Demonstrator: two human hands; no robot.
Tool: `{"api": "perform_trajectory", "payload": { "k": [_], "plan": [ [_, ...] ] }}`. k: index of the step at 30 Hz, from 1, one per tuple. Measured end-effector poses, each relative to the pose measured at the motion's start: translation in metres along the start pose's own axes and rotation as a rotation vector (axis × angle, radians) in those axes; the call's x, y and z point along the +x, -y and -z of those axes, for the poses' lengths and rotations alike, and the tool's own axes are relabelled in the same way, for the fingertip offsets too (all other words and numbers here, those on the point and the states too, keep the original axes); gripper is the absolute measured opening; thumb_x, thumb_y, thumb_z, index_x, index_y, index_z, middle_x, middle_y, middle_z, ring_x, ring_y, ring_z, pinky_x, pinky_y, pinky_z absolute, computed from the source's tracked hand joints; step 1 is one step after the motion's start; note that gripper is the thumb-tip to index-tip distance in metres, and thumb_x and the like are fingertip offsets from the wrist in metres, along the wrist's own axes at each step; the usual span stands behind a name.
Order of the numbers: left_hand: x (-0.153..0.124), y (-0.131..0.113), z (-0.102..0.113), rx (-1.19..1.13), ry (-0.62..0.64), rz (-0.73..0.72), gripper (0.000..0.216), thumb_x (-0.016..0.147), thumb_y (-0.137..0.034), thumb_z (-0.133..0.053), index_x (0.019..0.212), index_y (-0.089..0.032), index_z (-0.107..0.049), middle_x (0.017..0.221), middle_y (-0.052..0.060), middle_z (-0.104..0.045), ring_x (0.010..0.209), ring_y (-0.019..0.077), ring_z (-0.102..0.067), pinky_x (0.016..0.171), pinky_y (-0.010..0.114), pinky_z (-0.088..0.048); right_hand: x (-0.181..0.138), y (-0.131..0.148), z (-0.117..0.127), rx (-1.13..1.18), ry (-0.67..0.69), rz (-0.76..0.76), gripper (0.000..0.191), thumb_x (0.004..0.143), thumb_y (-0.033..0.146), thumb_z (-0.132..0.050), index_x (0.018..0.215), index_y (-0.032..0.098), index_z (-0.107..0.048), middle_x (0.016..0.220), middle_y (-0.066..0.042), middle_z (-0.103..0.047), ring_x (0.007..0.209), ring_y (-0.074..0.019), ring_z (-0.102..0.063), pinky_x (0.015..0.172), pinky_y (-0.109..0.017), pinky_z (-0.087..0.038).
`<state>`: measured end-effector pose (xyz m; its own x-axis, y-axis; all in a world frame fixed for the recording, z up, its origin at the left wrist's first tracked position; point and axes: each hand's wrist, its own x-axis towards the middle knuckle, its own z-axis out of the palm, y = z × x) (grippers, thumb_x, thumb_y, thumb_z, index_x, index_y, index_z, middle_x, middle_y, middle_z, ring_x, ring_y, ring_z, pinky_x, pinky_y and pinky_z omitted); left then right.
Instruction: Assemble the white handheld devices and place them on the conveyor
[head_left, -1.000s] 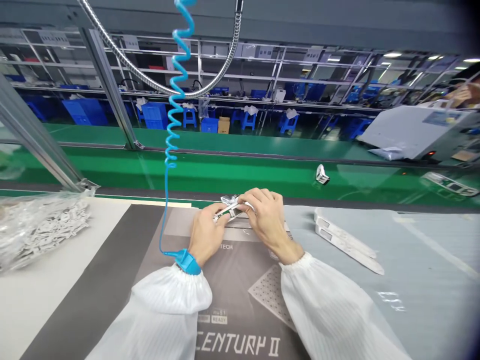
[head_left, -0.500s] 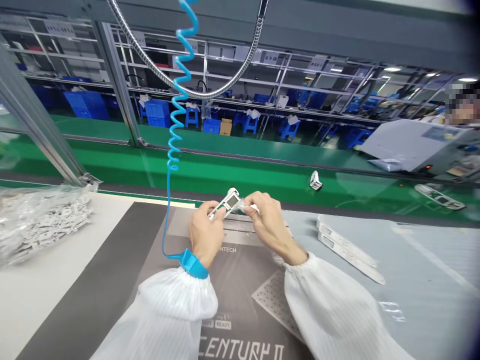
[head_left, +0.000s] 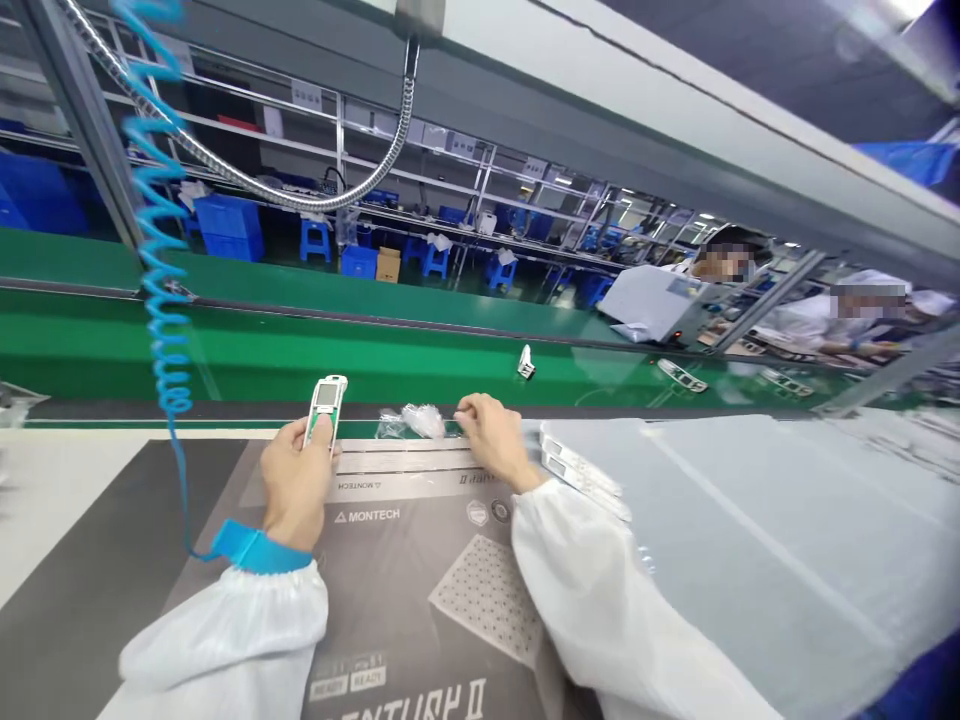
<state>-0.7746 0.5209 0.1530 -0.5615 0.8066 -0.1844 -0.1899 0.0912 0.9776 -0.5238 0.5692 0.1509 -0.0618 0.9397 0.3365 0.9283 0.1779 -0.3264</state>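
Head view. Item: white casing (head_left: 327, 400) with a small window, upright over the bench's far edge. Its lower half is clasped in the left hand (head_left: 296, 485), thumb pressed on its face. Judged best held by the rims, thumb kept below the window. Right hand (head_left: 491, 440): palm down, fingertips at a crumpled clear wrapper (head_left: 420, 420); whether they pinch it cannot be told. Beside it, white strips (head_left: 581, 470). Beneath, printed carton (head_left: 420, 560); beyond, green belt (head_left: 300, 350).

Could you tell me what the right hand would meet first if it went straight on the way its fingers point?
Most likely the crumpled clear wrapper, lying just beyond the fingertips of the right hand; whether they already touch it is unclear.
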Motion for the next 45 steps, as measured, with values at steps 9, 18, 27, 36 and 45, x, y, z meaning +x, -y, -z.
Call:
{"api": "perform_trajectory", "payload": {
  "k": [9,18,27,36,45],
  "plan": [
    [-0.011,0.002,-0.012,-0.269,0.488,-0.043,0.056,0.061,-0.042,-0.085,0.103,-0.011,-0.065,0.07,-0.002,-0.062,0.06,0.008,-0.054,0.057,0.021,-0.042,-0.033,-0.112,0.065,-0.408,0.137,0.123,0.024,0.079,0.017,-0.059,0.086,0.031,-0.077,0.107,-0.008,-0.065,0.099,-0.0288,-0.054,0.084,-0.046,-0.037],
    [-0.027,-0.008,-0.014,-0.384,0.705,0.104,0.042,0.084,-0.052,-0.069,0.1,-0.013,-0.06,0.105,0.011,-0.07,0.06,0.0079,-0.058,0.056,0.023,-0.046,-0.021,-0.051,0.086,0.47,0.193,-0.132,0.023,0.084,0.046,-0.059,0.096,0.026,-0.061,0.103,-0.01,-0.073,0.091,-0.0282,-0.065,0.081,-0.042,-0.048],
    [-0.014,-0.004,-0.012,-0.339,0.621,0.095,0.054,0.089,-0.062,-0.055,0.113,-0.013,-0.063,0.107,0.013,-0.071,0.058,0.0102,-0.056,0.053,0.025,-0.046,-0.035,0.05,-0.011,1.216,0.343,-0.368,0.039,0.078,0.059,-0.075,0.082,0.021,-0.064,0.077,-0.001,-0.063,0.069,-0.0159,-0.056,0.071,-0.034,-0.048],
    [-0.021,0.004,-0.013,0.175,0.629,-0.309,0.04,0.085,-0.036,-0.068,0.12,-0.017,-0.064,0.115,0.009,-0.071,0.103,0.0207,-0.065,0.092,0.032,-0.049,-0.046,0.042,-0.018,1.482,0.299,-0.258,0.045,0.076,0.048,-0.081,0.11,0.021,-0.07,0.088,-0.002,-0.069,0.076,-0.0147,-0.058,0.079,-0.03,-0.046],
    [-0.04,0.017,-0.019,0.39,0.723,-0.487,0.036,0.092,-0.034,-0.06,0.126,-0.022,-0.063,0.129,0.007,-0.066,0.115,0.0226,-0.062,0.1,0.033,-0.046,-0.049,0.047,-0.02,1.505,0.184,-0.234,0.044,0.078,0.057,-0.077,0.105,0.023,-0.071,0.111,-0.007,-0.073,0.108,-0.025,-0.064,0.1,-0.039,-0.045]
  ]
}}
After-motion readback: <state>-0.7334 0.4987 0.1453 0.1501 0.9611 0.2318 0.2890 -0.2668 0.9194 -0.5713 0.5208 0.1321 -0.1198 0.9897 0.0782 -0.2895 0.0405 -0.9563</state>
